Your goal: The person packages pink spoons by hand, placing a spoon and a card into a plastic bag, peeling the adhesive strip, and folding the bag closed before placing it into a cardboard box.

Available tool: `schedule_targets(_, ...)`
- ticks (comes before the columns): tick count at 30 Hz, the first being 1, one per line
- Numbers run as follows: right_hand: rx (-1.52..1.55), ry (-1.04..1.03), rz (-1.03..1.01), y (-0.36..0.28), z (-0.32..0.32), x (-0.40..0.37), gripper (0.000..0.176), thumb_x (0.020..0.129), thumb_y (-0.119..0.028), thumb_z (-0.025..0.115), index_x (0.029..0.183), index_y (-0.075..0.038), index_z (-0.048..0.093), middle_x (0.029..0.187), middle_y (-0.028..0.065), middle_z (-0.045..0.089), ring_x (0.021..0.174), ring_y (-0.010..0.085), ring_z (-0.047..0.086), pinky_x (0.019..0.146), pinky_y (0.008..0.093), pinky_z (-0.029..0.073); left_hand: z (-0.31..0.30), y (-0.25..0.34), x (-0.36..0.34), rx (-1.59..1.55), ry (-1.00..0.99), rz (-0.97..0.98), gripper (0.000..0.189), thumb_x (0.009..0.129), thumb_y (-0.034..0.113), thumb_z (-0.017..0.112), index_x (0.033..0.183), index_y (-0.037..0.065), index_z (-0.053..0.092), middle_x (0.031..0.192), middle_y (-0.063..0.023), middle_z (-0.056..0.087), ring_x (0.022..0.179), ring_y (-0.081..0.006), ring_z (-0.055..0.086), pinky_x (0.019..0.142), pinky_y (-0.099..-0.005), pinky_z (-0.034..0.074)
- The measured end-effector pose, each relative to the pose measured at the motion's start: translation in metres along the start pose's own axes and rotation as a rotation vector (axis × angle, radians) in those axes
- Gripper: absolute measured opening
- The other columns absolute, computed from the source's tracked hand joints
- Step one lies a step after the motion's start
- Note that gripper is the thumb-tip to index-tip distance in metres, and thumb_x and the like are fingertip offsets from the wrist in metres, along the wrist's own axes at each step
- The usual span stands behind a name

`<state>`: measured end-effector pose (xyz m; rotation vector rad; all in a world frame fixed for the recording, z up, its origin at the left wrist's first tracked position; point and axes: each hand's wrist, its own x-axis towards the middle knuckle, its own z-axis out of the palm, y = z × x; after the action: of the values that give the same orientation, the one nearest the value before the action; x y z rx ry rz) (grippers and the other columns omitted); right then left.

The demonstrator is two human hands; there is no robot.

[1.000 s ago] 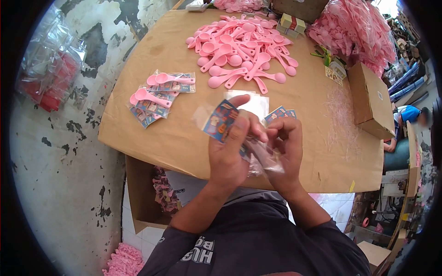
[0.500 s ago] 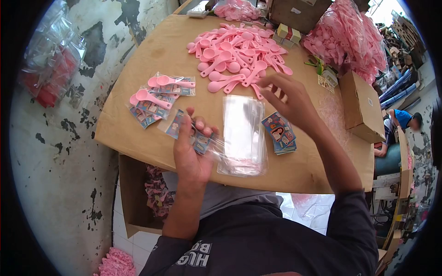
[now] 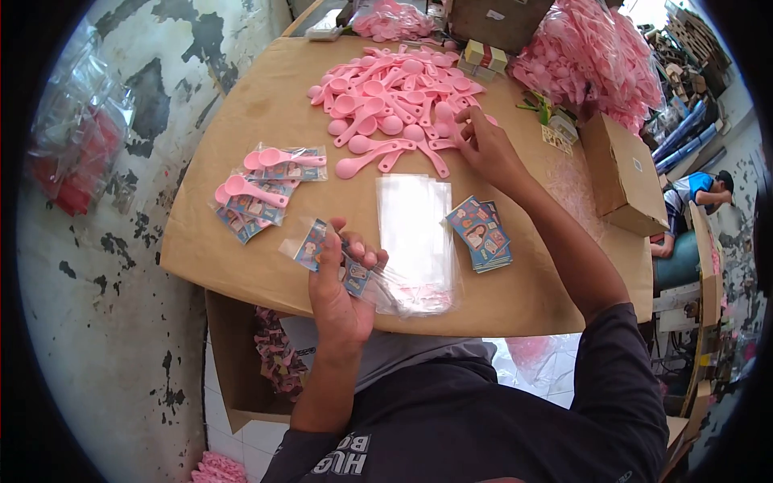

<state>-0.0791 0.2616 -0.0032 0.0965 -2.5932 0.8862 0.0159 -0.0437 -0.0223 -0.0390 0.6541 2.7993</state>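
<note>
My left hand (image 3: pixel 345 282) is closed around a clear plastic bag (image 3: pixel 386 291) with a blue printed card (image 3: pixel 312 244) in it. At the near right edge of a heap of pink measuring spoons (image 3: pixel 378 101), the fingers of my right hand (image 3: pixel 489 149) are pinched on a pink spoon (image 3: pixel 444 127), partly hidden by them. A stack of clear bags (image 3: pixel 415 233) lies flat between my hands. To its right is a pile of blue printed cards (image 3: pixel 481 229). Packed bags with spoons and cards (image 3: pixel 256 193) lie on the left side.
A brown-covered table (image 3: pixel 217 266) carries everything. A cardboard box (image 3: pixel 620 177) and a big bag of pink spoons (image 3: pixel 592 64) stand on the right. Below the left edge is an open carton (image 3: pixel 233 346) with packed items. Another person (image 3: pixel 696 197) sits at far right.
My right hand has moved onto the spoon heap, and its fingers have closed on a spoon. My left hand still holds the bag with the card. The view has shifted slightly.
</note>
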Motion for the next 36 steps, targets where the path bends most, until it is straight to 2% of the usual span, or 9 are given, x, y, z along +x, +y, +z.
schedule_targets(6,0.056,-0.032,0.139,-0.004,-0.028,-0.017,0.019,0.099,-0.006,0.064,0.117,-0.004,0.058,0.082,0.0045,0.064,0.067,0.0098,0.059,0.060,0.0303,0.048,0.005,-0.004,0.007,0.045,-0.071,-0.034,0.031,0.106,0.028,0.061,0.130,0.010,0.054,0.091,-0.0010,0.056,0.083,-0.0129,0.057,0.090,-0.0361,0.053)
schedule_targets(13,0.393,-0.197,0.502,0.021,-0.049,-0.042,0.021,0.098,-0.017,0.070,0.114,-0.007,0.061,0.083,0.0019,0.062,0.069,0.0107,0.059,0.062,0.0290,0.049,-0.011,0.005,0.007,-0.020,-0.096,0.069,0.032,0.108,0.027,0.057,0.134,0.009,0.053,0.091,-0.0025,0.051,0.082,-0.0141,0.052,0.089,-0.0360,0.053)
schedule_targets(15,0.137,-0.080,0.173,0.028,-0.046,-0.056,0.025,0.093,-0.019,0.076,0.109,-0.006,0.061,0.086,0.0059,0.064,0.073,0.0141,0.062,0.065,0.0316,0.052,-0.019,0.003,0.010,-0.024,-0.112,0.059,0.033,0.108,0.028,0.057,0.134,0.010,0.052,0.092,-0.0026,0.053,0.083,-0.0147,0.054,0.088,-0.0380,0.054)
schedule_targets(20,-0.154,0.070,-0.010,0.039,-0.052,-0.064,0.025,0.088,-0.012,0.076,0.106,-0.001,0.062,0.092,0.0124,0.067,0.080,0.0228,0.067,0.068,0.0357,0.054,-0.024,0.004,0.010,-0.045,-0.113,0.055,0.031,0.109,0.028,0.055,0.134,0.009,0.053,0.091,-0.0025,0.051,0.086,-0.0151,0.052,0.092,-0.0363,0.051)
schedule_targets(24,-0.133,0.113,0.091,0.026,-0.067,-0.074,0.013,0.089,-0.008,0.070,0.098,0.000,0.064,0.092,0.0167,0.065,0.078,0.0318,0.063,0.073,0.0396,0.051,-0.020,0.004,0.008,0.014,-0.136,0.072,0.030,0.109,0.027,0.056,0.133,0.010,0.053,0.091,-0.0020,0.053,0.086,-0.0146,0.054,0.094,-0.0374,0.051)
schedule_targets(26,-0.094,0.144,0.226,0.017,-0.076,-0.078,0.010,0.090,-0.007,0.069,0.097,0.000,0.068,0.087,0.0155,0.064,0.077,0.0301,0.063,0.070,0.0372,0.051,-0.020,0.003,0.009,0.031,-0.137,0.080,0.029,0.108,0.026,0.056,0.132,0.011,0.054,0.092,-0.0021,0.054,0.086,-0.0145,0.055,0.095,-0.0373,0.051)
schedule_targets(28,-0.198,0.183,0.091,-0.002,-0.087,-0.088,0.011,0.093,-0.009,0.069,0.099,0.001,0.070,0.081,0.0103,0.064,0.071,0.0209,0.062,0.065,0.0316,0.049,-0.019,0.005,0.009,0.038,-0.141,0.111,0.029,0.108,0.026,0.057,0.132,0.011,0.054,0.093,-0.0022,0.055,0.086,-0.0144,0.055,0.096,-0.0371,0.050)
schedule_targets(32,0.349,0.018,0.368,-0.064,-0.103,-0.127,0.017,0.099,-0.016,0.069,0.105,0.000,0.071,0.079,-0.0013,0.065,0.066,0.0036,0.056,0.059,0.0226,0.045,-0.013,0.005,0.012,0.053,-0.068,0.233,0.032,0.106,0.026,0.060,0.133,0.008,0.054,0.098,-0.0038,0.057,0.090,-0.0150,0.055,0.098,-0.0369,0.049)
schedule_targets(36,0.580,-0.182,0.527,-0.101,-0.089,-0.169,0.018,0.098,-0.011,0.072,0.112,0.000,0.072,0.084,-0.0002,0.068,0.067,0.0037,0.059,0.059,0.0210,0.049,-0.001,0.001,0.015,0.049,-0.019,0.293,0.035,0.106,0.026,0.061,0.134,0.007,0.054,0.103,-0.0065,0.060,0.094,-0.0164,0.057,0.102,-0.0390,0.049)
